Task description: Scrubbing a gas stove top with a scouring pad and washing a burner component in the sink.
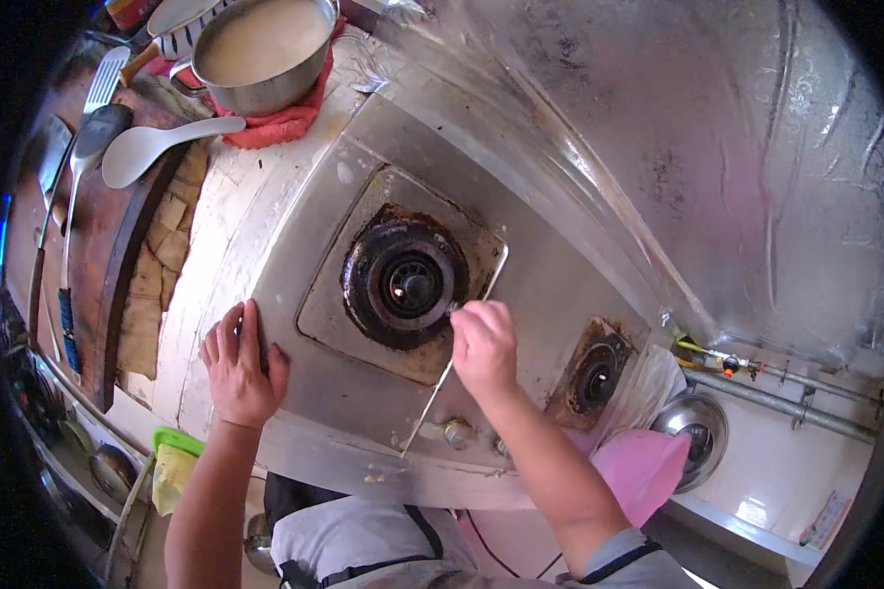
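Note:
My left hand [244, 375] rests palm down, fingers spread, on the left edge of the stainless-steel gas stove [302, 375]. My right hand [484, 346] is closed at the right rim of the large burner [405, 276], with a small greyish thing [453, 308] at its fingertips, mostly hidden. The burner sits in a stained square metal tray [331, 316]. A thin pale line, perhaps a stick, slants down from below my right hand towards the stove's front; whether my hand holds it is unclear. A control knob [458, 434] is near its lower end.
At upper left, a steel pot of cloudy liquid [254, 88] stands on a red cloth [287, 129]. A white ladle [136, 151] and a slotted turner [107, 77] lie by a wooden board [129, 243]. Rightward are a smaller burner [597, 379], a pink plastic item [641, 467] and metal pipes [781, 408].

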A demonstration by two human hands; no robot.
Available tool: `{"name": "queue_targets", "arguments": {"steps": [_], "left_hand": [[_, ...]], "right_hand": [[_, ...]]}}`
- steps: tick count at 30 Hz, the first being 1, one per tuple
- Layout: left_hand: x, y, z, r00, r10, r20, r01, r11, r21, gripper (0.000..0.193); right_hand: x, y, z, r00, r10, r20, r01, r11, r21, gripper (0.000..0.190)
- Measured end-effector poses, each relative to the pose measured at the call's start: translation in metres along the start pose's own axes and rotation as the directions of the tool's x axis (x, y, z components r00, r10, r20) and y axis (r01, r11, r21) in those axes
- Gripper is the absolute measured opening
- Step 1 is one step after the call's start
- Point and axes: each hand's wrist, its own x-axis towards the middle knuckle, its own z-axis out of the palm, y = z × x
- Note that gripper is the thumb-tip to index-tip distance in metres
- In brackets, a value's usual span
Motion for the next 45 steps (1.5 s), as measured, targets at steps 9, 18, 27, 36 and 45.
{"name": "queue_targets", "arguments": {"steps": [9, 18, 27, 36, 45], "left_hand": [[0.002, 0.003, 0.002, 1.0, -0.003, 0.002, 0.003, 1.0, -0.015, 0.064], [0.002, 0.002, -0.004, 0.999, -0.021, 0.026, 0.022, 0.999, -0.023, 0.064], [-0.003, -0.005, 0.0, 0.999, -0.044, 0.015, 0.044, 0.999, -0.01, 0.063], [0.005, 0.003, 0.0, 1.0, -0.014, 0.0, 0.014, 0.999, -0.032, 0.063], [0.005, 0.004, -0.01, 1.0, -0.019, 0.015, 0.02, 0.998, -0.058, 0.063]], "right_hand": [[0.09, 0.028, 0.019, 0.991, -0.114, -0.067, 0.118, 0.991, 0.066, 0.003], [0.037, 0.032, 0.007, 0.991, -0.123, -0.044, 0.126, 0.989, 0.079, 0.008], [0.068, 0.039, 0.009, 0.966, -0.258, 0.029, 0.251, 0.957, 0.145, 0.003], [0.13, 0.028, 0.025, 0.935, -0.348, 0.072, 0.327, 0.921, 0.211, 0.004], [0.092, 0.044, -0.003, 0.94, -0.273, 0.203, 0.24, 0.955, 0.176, 0.003]]}}
